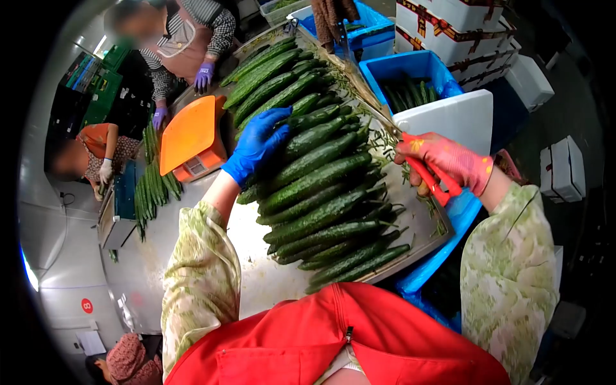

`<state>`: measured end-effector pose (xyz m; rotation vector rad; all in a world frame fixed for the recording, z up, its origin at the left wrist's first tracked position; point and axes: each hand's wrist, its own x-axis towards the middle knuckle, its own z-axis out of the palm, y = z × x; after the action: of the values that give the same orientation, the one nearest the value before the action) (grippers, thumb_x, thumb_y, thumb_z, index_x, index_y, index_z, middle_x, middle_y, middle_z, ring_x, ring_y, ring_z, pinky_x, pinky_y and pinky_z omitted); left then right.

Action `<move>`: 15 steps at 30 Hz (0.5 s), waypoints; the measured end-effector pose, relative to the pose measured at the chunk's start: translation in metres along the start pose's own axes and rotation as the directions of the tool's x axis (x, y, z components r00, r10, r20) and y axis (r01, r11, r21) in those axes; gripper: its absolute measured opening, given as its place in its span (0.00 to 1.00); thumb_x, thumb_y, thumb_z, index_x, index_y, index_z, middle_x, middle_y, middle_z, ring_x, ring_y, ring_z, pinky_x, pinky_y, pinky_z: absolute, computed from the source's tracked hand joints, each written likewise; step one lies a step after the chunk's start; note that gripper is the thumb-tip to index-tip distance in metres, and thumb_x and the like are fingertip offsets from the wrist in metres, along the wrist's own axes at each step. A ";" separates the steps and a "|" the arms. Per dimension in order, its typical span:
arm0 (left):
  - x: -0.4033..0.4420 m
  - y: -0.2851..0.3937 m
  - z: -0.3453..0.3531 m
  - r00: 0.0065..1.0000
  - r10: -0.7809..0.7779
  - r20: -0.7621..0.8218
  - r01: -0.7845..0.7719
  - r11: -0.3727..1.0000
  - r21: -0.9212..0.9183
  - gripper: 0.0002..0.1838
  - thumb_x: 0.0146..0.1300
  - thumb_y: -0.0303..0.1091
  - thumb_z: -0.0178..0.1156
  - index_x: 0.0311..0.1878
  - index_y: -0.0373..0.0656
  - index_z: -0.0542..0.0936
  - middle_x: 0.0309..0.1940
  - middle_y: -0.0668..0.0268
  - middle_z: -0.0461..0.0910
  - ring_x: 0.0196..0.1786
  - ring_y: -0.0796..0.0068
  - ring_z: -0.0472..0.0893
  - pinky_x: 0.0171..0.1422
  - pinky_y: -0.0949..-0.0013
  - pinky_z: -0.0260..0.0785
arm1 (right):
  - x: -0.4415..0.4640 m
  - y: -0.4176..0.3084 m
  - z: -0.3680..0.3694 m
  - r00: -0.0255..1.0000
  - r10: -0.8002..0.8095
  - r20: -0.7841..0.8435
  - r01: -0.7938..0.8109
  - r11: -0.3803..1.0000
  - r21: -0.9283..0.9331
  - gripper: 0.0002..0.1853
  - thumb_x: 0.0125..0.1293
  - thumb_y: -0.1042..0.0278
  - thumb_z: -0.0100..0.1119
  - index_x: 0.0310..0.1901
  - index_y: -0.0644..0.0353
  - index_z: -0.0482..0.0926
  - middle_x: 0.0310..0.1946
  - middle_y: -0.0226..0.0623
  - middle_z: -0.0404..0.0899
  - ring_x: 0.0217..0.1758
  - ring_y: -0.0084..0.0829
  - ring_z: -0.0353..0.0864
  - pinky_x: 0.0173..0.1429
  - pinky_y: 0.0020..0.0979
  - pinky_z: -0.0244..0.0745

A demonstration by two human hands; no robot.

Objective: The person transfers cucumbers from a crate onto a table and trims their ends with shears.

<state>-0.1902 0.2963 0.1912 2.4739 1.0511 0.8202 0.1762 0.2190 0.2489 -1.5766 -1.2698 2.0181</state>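
Observation:
Dark green cucumbers [314,176] lie side by side in a long, piled row on the metal table. My left hand [258,144], in a blue glove, rests at the left ends of the middle cucumbers, thumb and fingers apart; its palm side is hidden. My right hand [446,160], in a red patterned glove, grips red-handled scissors [428,181] beyond the cucumbers' right ends. Their blades point up and left, over the table's right edge. Green trimmed bits [384,142] are scattered below the blades.
An orange scale [189,138] stands left of the row, near thin cucumbers [151,183]. Across the table, a person wears purple gloves [204,76]; another wears white gloves [106,171]. Right of the table are a blue crate [378,70], a white lid [459,119] and stacked white boxes [465,38].

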 end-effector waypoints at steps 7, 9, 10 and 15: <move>-0.009 -0.003 0.001 0.987 -0.113 0.111 0.121 0.991 -0.063 0.24 0.69 0.36 0.56 0.65 0.37 0.70 0.60 0.52 0.72 0.63 0.58 0.71 0.67 0.63 0.62 | 0.046 -0.064 -0.014 0.952 0.282 0.122 -0.258 0.950 -0.177 0.25 0.65 0.42 0.57 0.37 0.61 0.72 0.20 0.45 0.77 0.18 0.39 0.81 0.22 0.38 0.79; -0.013 -0.012 -0.002 0.961 -0.245 0.129 0.263 0.953 -0.153 0.25 0.68 0.35 0.57 0.66 0.38 0.69 0.58 0.54 0.73 0.61 0.62 0.72 0.66 0.65 0.63 | 0.053 -0.072 -0.008 0.945 0.313 0.099 -0.283 0.929 -0.238 0.26 0.64 0.40 0.57 0.37 0.62 0.72 0.20 0.47 0.78 0.18 0.40 0.81 0.22 0.40 0.79; -0.015 -0.017 -0.002 0.941 -0.306 0.146 0.331 0.923 -0.195 0.26 0.67 0.34 0.57 0.67 0.39 0.68 0.57 0.55 0.73 0.61 0.64 0.72 0.66 0.65 0.63 | 0.057 -0.072 -0.006 0.949 0.308 0.072 -0.279 0.922 -0.269 0.27 0.64 0.40 0.57 0.37 0.63 0.72 0.20 0.47 0.78 0.18 0.41 0.81 0.22 0.40 0.79; -0.012 -0.036 -0.003 0.895 -0.351 0.275 0.423 0.864 -0.273 0.29 0.61 0.28 0.61 0.67 0.40 0.69 0.51 0.62 0.74 0.54 0.71 0.74 0.63 0.70 0.65 | 0.060 -0.074 0.003 0.960 0.281 0.006 -0.264 0.908 -0.326 0.30 0.63 0.38 0.57 0.37 0.65 0.72 0.21 0.50 0.78 0.19 0.42 0.82 0.22 0.41 0.79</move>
<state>-0.2183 0.3120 0.1718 1.9295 1.1732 0.5300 0.1311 0.3002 0.2675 -1.9586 -1.5395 2.1072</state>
